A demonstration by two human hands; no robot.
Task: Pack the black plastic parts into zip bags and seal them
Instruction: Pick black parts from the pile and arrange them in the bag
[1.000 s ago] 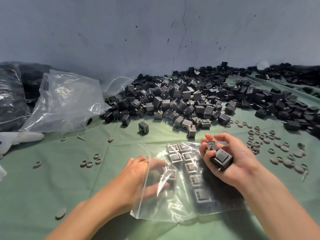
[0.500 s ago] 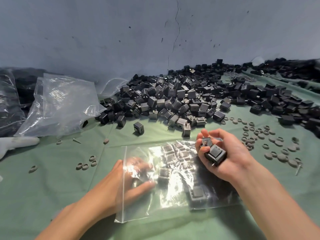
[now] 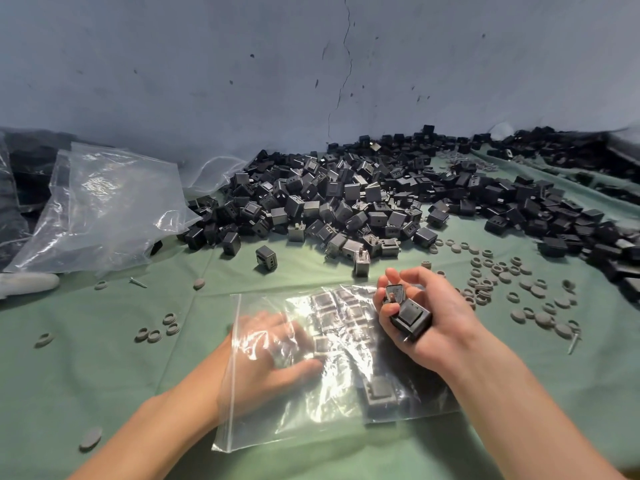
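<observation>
Slid deeper into the unsealed zip bag [image 3: 311, 422], the left hand [image 3: 273, 355] lies open and flat beside rows of packed black plastic parts [image 3: 346, 306], the right hand [image 3: 433, 323] grips two more, and a large pile [image 3: 346, 202] awaits packing.

Grey discs [image 3: 90, 438] and rings [image 3: 149, 337] lie scattered on the green cloth [image 3: 86, 375].

Bare forearms [image 3: 519, 403] lead to a bare left hand [image 3: 273, 355] and right hand [image 3: 436, 327], fingers [image 3: 412, 273] slender, nails seemingly trimmed short.
</observation>
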